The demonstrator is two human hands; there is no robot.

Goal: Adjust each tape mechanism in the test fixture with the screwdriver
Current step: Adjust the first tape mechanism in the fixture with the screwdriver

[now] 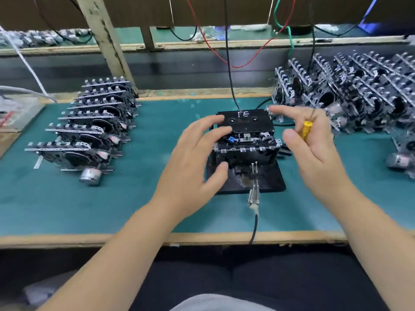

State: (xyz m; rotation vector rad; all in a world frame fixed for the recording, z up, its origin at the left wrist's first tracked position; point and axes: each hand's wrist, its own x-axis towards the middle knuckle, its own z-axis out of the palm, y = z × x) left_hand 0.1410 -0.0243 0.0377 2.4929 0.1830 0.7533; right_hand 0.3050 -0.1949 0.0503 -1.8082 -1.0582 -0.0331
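Yellow screwdriver [305, 129] in right hand [314, 149]

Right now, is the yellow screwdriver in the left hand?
No, the yellow screwdriver sits in the right hand; the left hand holds no tool.

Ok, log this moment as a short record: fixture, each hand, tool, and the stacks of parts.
fixture: black test fixture at mid-mat, a tape mechanism seated in it, a black cassette marked "FE" on top
left hand: fingers spread over the mechanism's left side, contact unclear
right hand: holds a yellow-handled screwdriver, tip hidden, off the mechanism
left stack: mechanisms in a row
right stack: larger pile of mechanisms
surface: green mat
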